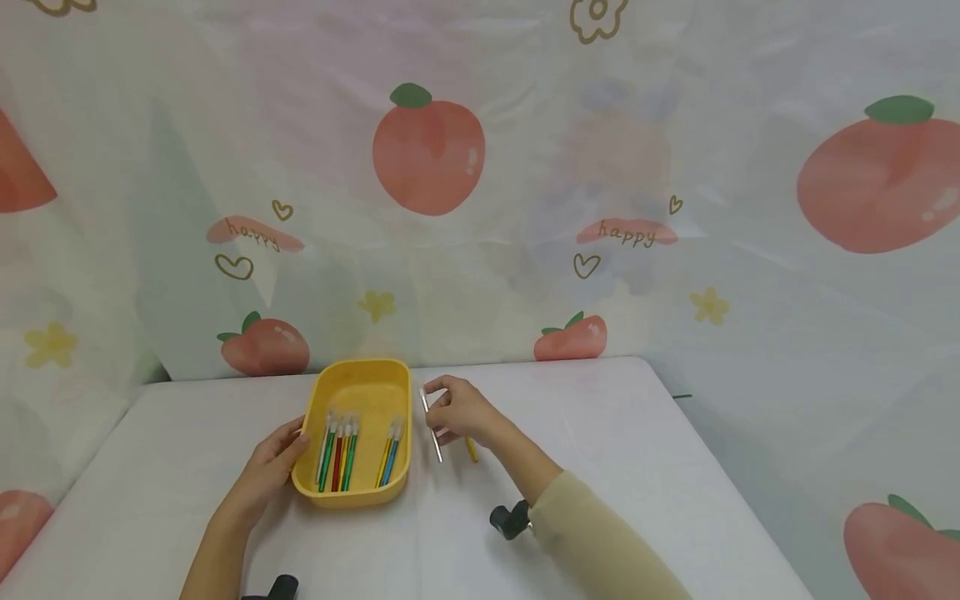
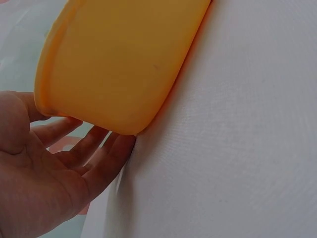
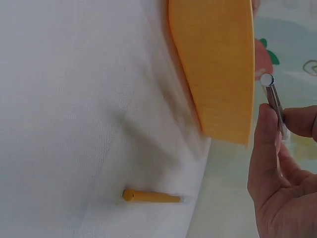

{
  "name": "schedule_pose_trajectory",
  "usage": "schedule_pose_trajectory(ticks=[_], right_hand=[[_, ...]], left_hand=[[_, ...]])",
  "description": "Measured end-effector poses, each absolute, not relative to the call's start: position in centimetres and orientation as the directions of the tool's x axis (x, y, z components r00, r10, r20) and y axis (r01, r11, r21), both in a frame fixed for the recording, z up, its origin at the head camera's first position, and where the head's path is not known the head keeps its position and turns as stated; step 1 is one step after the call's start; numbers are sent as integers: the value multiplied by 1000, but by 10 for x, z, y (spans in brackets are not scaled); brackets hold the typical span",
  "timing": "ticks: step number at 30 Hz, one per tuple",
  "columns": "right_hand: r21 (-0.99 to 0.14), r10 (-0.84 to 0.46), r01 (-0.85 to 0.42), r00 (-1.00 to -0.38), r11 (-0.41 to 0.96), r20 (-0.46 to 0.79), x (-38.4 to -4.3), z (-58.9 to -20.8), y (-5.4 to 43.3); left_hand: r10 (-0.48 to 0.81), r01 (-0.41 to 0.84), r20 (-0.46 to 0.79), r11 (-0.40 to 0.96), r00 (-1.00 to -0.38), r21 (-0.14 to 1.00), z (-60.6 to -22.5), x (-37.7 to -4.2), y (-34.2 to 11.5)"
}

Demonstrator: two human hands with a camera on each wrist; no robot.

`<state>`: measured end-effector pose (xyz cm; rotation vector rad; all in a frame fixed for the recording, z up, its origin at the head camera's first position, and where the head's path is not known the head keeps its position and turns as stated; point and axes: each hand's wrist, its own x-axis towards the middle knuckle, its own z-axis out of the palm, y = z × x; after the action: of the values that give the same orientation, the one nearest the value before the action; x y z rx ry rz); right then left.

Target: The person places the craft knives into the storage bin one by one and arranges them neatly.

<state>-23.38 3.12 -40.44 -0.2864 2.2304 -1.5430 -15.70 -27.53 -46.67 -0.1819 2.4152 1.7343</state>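
Observation:
A yellow plastic tray point(image 1: 363, 375) sits on the table in the head view, with several slim coloured pens with clear caps point(image 1: 337, 454) in its left part and a yellow and a blue one point(image 1: 388, 454) at its right. My left hand point(image 1: 273, 458) holds the tray's left side, fingers against its outer wall point(image 2: 124, 89) and thumb by the rim. Just right of the tray, my right hand point(image 1: 461, 412) pinches a slim silver pen point(image 3: 274, 99) between thumb and fingers, up off the table. Below that hand lies a yellow pen point(image 3: 153, 197) with a clear cap.
A white cloth covers the table point(image 1: 600, 433). Behind it hangs a curtain point(image 1: 510, 250) printed with peaches and hearts. Black wrist mounts point(image 1: 510, 521) show beside the forearms, the right one in a beige sleeve point(image 1: 592, 533).

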Motion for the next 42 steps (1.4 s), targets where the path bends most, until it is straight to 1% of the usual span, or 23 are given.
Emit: schedule_pose_trajectory(ticks=[16, 24, 28, 35, 42], right_hand=[[-958, -447, 70, -873, 278, -194, -228, -402, -1], [-966, -472, 54, -865, 252, -171, -226, -400, -14], [-965, -464, 67, -867, 252, -181, -225, -400, -20], [-964, -416, 85, -890, 253, -188, -225, -402, -30], [-951, -380, 81, -904, 298, -196, -217, -404, -46]], left_hand=[[1, -191, -202, 323, -979, 927, -465, -155, -274], [0, -188, -199, 323, -980, 927, -465, -156, -274], [-1, -190, -201, 324, -980, 927, -465, -156, -274], [1, -192, -203, 322, -979, 927, -466, -158, -274], [6, -176, -187, 317, -982, 932, -466, -157, -276]])
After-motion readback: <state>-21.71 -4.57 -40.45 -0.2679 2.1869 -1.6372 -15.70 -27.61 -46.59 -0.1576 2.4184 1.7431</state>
